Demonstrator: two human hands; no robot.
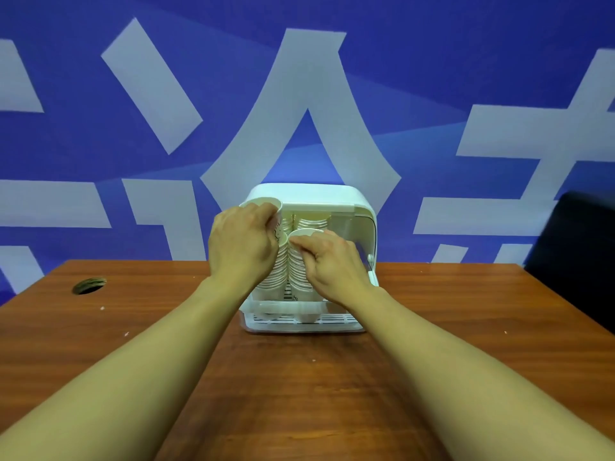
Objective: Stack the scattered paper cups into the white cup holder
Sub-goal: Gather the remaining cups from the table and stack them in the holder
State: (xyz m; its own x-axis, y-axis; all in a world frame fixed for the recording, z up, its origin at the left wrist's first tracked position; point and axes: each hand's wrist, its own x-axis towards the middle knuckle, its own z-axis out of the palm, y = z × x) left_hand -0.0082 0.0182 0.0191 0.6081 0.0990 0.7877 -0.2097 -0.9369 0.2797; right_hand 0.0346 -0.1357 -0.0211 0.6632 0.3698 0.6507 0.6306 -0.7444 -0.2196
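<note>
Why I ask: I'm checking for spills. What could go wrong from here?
1. The left hand grips a tilted cup up by the white holder's top edge; it might catch there or seat crooked on the left stack.
2. The right hand holds the right stack's top cup; both tall stacks stand close together, so a hard push might jam or tip one.

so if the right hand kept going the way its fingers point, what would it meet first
Probably the printed cup in the left hand; the right hand, pinching a stacked cup, points leftward at it. Depth unclear.
</note>
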